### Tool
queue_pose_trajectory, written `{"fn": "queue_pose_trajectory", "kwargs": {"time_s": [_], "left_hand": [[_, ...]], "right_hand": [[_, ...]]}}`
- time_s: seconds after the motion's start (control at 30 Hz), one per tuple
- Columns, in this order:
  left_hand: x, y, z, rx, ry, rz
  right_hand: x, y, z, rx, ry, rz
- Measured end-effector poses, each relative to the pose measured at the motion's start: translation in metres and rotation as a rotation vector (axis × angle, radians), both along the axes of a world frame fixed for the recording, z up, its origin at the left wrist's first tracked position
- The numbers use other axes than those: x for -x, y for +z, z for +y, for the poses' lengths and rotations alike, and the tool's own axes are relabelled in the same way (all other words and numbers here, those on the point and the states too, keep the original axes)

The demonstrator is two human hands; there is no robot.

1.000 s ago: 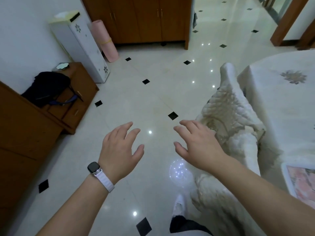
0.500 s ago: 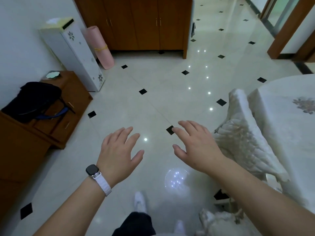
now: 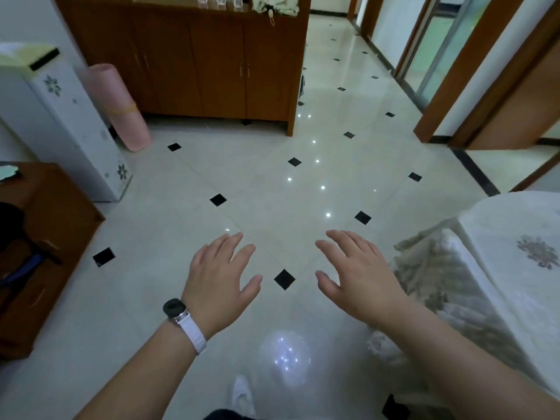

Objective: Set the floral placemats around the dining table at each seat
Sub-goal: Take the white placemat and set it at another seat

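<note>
Two bare hands hang over the glossy cream tiled floor (image 3: 272, 183) with black diamond insets — the left hand (image 3: 219, 278), a black watch on a white strap (image 3: 181, 318) at its wrist, and the right hand (image 3: 360, 277), both palm-down, fingers spread, grasping nothing. No floral placemat is in view, so its direction cannot be told. Right of the right hand stands the desk draped in a white flower-embroidered cloth (image 3: 515, 247) — a cream quilted chair cover (image 3: 436, 277) just beside it.
</note>
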State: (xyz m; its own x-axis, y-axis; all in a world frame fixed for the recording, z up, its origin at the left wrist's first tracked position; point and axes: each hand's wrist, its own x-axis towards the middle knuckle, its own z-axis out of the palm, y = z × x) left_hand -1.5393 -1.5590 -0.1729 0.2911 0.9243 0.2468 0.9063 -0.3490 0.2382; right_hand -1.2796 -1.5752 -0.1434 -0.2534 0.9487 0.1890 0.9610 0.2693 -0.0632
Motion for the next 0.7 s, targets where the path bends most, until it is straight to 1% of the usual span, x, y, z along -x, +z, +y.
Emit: {"fn": "queue_pose_trajectory", "kwargs": {"time_s": [0.17,0.27,0.47,0.7], "left_hand": [[0.021,0.003,0.083,-0.016,-0.088,0.011],[0.018,0.004,0.124,-0.015,-0.14,-0.008],[-0.007,0.001,0.203,0.004,-0.217,-0.013],[-0.057,-0.007,0.305,0.039,-0.263,0.053]], "right_hand": [[0.023,0.007,0.051,-0.061,-0.076,0.022],[0.023,0.005,0.076,-0.054,-0.124,0.007],[0.001,-0.002,0.138,-0.044,-0.2,0.025],[-0.042,-0.035,0.241,0.009,-0.246,0.073]]}}
